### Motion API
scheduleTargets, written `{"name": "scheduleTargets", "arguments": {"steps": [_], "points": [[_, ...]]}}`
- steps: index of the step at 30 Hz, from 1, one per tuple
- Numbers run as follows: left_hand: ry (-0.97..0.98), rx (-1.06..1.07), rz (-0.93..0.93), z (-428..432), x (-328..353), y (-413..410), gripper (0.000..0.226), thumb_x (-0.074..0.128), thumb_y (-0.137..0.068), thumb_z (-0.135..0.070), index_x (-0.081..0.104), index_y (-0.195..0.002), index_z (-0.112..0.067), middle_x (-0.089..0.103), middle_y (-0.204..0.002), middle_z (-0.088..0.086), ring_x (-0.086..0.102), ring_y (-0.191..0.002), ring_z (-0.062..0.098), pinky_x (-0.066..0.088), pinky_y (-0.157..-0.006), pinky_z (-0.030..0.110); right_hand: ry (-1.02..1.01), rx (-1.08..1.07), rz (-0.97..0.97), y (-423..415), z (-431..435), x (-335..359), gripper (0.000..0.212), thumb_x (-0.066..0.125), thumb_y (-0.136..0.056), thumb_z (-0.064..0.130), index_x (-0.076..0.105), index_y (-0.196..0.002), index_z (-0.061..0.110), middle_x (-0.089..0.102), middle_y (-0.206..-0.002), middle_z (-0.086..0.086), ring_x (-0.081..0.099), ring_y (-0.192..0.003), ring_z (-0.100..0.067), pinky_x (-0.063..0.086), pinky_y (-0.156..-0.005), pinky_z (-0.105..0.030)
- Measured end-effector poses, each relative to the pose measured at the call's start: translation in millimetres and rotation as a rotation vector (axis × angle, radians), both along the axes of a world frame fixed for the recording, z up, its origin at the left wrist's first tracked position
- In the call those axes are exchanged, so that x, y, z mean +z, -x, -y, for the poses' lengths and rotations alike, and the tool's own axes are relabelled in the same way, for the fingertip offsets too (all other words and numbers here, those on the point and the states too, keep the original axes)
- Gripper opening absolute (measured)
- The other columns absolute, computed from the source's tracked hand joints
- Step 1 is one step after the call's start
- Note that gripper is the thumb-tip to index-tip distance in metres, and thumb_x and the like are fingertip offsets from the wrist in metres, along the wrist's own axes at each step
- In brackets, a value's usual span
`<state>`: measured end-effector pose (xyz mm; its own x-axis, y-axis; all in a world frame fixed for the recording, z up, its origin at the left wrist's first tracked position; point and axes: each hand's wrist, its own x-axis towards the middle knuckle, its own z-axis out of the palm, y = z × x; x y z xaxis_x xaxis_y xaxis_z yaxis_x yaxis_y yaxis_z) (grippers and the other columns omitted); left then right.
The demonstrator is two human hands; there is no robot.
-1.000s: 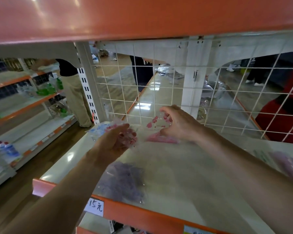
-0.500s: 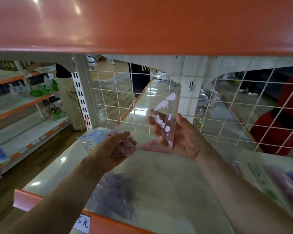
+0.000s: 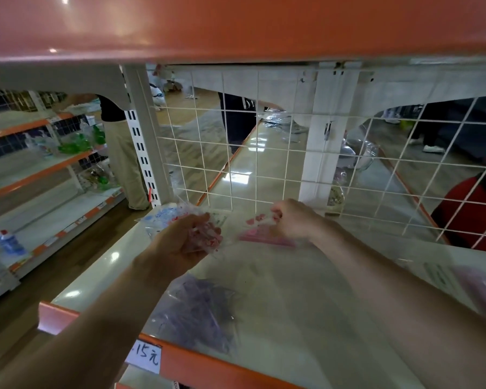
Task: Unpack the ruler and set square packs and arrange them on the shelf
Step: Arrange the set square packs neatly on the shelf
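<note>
Glossy metal shelf (image 3: 306, 304); clear plastic packs (image 3: 202, 237).

Shelf (image 3: 306, 304) in front of me, cream w/ orange front edge: purple pack (image 3: 197, 313) lay nr front, pink pack (image 3: 267, 239) at back by mesh (image 3: 208, 164), another pack (image 3: 483, 287) far rt.

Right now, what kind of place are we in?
Probably a shop. There are long orange-edged shelves, a handwritten price tag on the front edge, and bottles on the next rack.
</note>
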<state>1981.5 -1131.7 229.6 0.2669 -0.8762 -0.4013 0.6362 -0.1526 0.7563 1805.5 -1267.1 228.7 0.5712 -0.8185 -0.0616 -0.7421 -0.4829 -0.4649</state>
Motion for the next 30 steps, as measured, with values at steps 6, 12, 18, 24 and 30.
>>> {"name": "scheduleTargets", "arguments": {"steps": [6, 12, 18, 24, 30], "points": [[0.010, -0.022, 0.031, -2.7, -1.2, -6.2, 0.025, 0.051, -0.092, -0.005, 0.055, -0.115, 0.001, 0.066, -0.105, 0.021, 0.065, -0.088, 0.029, 0.058, -0.055, 0.032, 0.065, 0.032, -0.143, -6.4, -0.6, -5.9, 0.044, 0.068, -0.080, 0.048, 0.060, -0.106, 0.015, 0.061, -0.107, -0.002, 0.055, -0.092, -0.020, 0.037, -0.066, -0.024], [-0.009, -0.028, 0.026, 0.8, -5.0, -4.7, 0.040, 0.054, -0.089, -0.005, 0.050, -0.128, 0.002, 0.057, -0.126, 0.023, 0.060, -0.102, 0.032, 0.059, -0.057, 0.034, 0.094, 0.016, -0.187, -4.4, -1.0, -7.7, 0.038, 0.065, -0.081, 0.034, 0.060, -0.111, 0.012, 0.061, -0.118, -0.009, 0.056, -0.108, -0.027, 0.036, -0.073, -0.023], [0.002, -0.073, 0.034, 6.6, 0.3, 5.5, 0.012, 0.050, -0.091, -0.009, 0.060, -0.096, -0.005, 0.062, -0.100, 0.018, 0.062, -0.086, 0.027, 0.057, -0.067, 0.037, 0.120, 0.052, -0.156, 4.6, -3.8, -6.2, 0.053, 0.064, -0.086, 0.039, 0.053, -0.130, 0.012, 0.053, -0.136, -0.009, 0.051, -0.122, -0.025, 0.040, -0.092, -0.026], [0.113, -0.232, -0.025, 12.7, 4.1, 42.1, 0.007, 0.052, -0.085, -0.008, 0.058, -0.087, -0.012, 0.061, -0.081, 0.008, 0.065, -0.066, 0.020, 0.058, -0.062, 0.035, -0.116, -0.013, 0.485, 36.9, -41.4, 11.4, 0.025, 0.057, -0.094, 0.022, 0.067, -0.112, 0.008, 0.069, -0.100, -0.006, 0.064, -0.089, -0.017, 0.049, -0.082, -0.031], [0.247, -0.363, -0.128, 25.4, -16.2, 100.1, 0.012, 0.057, -0.084, -0.007, 0.065, -0.077, -0.011, 0.065, -0.084, 0.012, 0.065, -0.079, 0.025, 0.053, -0.077, 0.038, -0.262, -0.203, 0.755, 77.0, -89.3, -10.4, 0.013, 0.059, -0.092, 0.027, 0.068, -0.085, 0.021, 0.070, -0.078, 0.004, 0.065, -0.068, -0.003, 0.052, -0.059, -0.022]]}}
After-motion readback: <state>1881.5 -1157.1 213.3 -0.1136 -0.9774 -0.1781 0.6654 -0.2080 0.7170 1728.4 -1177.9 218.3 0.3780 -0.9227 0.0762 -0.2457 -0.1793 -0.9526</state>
